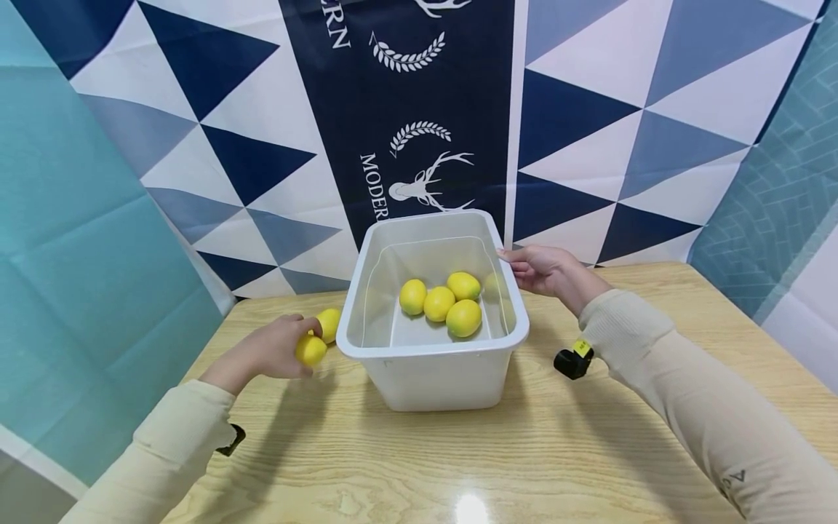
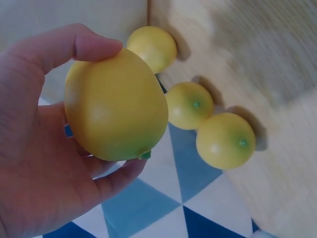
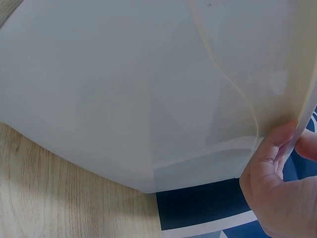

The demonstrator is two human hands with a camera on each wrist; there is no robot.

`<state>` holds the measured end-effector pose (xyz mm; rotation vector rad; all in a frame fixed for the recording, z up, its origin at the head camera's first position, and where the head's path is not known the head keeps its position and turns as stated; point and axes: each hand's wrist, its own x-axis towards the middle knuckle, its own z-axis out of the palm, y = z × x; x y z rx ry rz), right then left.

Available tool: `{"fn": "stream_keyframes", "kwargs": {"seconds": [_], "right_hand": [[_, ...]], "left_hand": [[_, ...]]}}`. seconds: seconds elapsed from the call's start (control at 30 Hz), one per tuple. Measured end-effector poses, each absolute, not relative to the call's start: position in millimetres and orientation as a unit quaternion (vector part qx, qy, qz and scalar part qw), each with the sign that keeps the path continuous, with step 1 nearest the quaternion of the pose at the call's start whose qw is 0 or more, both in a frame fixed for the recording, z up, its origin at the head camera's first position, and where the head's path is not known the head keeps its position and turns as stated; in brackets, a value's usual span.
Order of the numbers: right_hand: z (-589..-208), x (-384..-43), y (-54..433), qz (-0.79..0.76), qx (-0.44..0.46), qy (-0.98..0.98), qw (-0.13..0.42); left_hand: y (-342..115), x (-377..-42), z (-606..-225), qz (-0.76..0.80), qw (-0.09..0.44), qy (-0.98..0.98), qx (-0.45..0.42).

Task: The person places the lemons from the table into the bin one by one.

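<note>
My left hand (image 1: 278, 348) holds a yellow lemon (image 2: 116, 104) with a green stem end, the thumb on one side and the fingers around the other. It is just left of a white plastic bin (image 1: 445, 382). Beyond that hand another lemon (image 1: 329, 325) lies against the bin's left side; the left wrist view shows three loose lemons (image 2: 226, 141) on the table. Inside the bin several lemons (image 1: 439, 303) rest on the bottom. With my right hand (image 1: 540, 268) I pinch the bin's right rim, thumb and fingers on opposite sides of the edge (image 3: 309, 106).
Under the bin is a light wooden table (image 1: 419, 458). A patterned cloth (image 1: 576, 131) with triangles and a deer print hangs right behind it. Teal panels (image 1: 85, 240) stand at the left. Small black wrist devices (image 1: 573, 361) sit below each cuff.
</note>
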<state>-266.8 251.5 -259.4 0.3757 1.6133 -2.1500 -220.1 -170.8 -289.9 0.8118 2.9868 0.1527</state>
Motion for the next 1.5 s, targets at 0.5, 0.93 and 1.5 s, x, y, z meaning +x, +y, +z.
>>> {"fn": "stream_keyframes", "kwargs": {"seconds": [0.5, 0.93, 1.5], "right_hand": [[-260, -268, 250, -0.771, 0.138, 0.581, 0.221], [-260, -267, 251, -0.774, 0.136, 0.579, 0.218], [-260, -266, 252, -0.773, 0.138, 0.579, 0.219]], "left_hand": [[-162, -222, -275, 0.057, 0.018, 0.962, 0.267], [-154, -220, -254, 0.049, 0.025, 0.968, 0.246], [-149, -219, -237, 0.029, 0.039, 0.965, 0.256]]}}
